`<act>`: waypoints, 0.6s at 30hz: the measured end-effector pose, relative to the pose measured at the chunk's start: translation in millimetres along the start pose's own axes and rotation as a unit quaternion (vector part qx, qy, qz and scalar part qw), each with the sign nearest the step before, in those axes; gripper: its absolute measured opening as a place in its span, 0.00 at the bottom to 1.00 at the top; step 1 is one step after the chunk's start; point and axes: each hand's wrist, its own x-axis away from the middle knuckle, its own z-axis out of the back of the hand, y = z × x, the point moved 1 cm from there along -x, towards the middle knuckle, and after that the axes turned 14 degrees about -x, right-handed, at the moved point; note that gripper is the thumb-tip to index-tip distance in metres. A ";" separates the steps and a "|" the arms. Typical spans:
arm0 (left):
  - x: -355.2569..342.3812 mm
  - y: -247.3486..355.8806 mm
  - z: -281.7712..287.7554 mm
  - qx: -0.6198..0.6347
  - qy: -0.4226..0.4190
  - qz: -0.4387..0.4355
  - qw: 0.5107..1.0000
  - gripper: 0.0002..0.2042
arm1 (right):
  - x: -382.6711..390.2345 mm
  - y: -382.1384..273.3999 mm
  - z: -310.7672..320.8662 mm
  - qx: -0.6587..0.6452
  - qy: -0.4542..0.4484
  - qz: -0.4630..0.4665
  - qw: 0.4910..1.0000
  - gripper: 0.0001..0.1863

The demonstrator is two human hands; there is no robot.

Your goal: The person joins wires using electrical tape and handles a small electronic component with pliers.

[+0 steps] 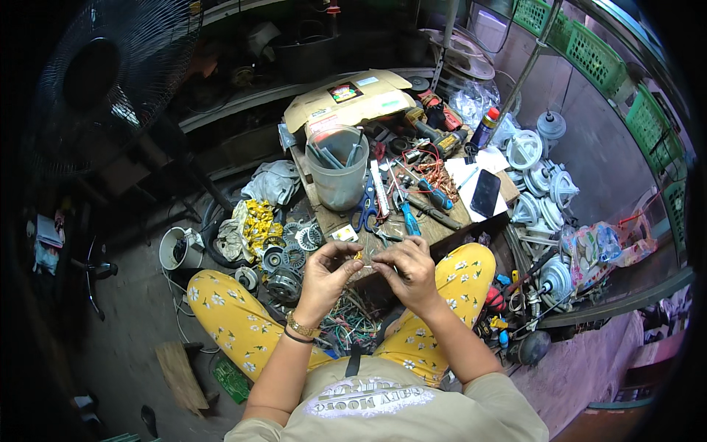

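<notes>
Both hands are raised over my lap, just before the near edge of the wooden bench (443, 234). My left hand (329, 278), with a watch and a dark band at the wrist, pinches a small yellow piece (359, 255) whose kind is too small to tell. My right hand (411, 271) is a short way to the right, its thumb and fingers pinched together; what is in them, if anything, is too fine to make out. Past the fingers lie dark-handled scissors (364, 208), blue-handled pliers (409, 219) and a small white-and-yellow box (344, 233).
A translucent bucket (339, 180) holding grey strips stands on the bench. Copper wire (437, 177), a yellow drill (451, 141) and a phone (485, 193) lie farther right. Motor parts (283, 283) crowd the left floor; white plastic parts (541, 180) pile up right. A large fan (110, 81) stands far left.
</notes>
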 end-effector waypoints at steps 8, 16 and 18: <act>4.8 1.8 -5.3 0.092 -0.005 0.033 0.995 0.11 | 6.5 -7.2 -14.4 -0.004 0.044 -0.023 0.999 0.05; 0.4 -2.7 -0.9 -0.076 0.015 -0.037 0.996 0.09 | 10.4 -3.9 -35.4 -0.341 0.118 -0.213 0.908 0.04; -2.8 -2.1 6.5 -0.330 0.080 -0.155 0.928 0.10 | 7.1 -12.5 -34.4 -0.399 0.112 -0.248 0.876 0.06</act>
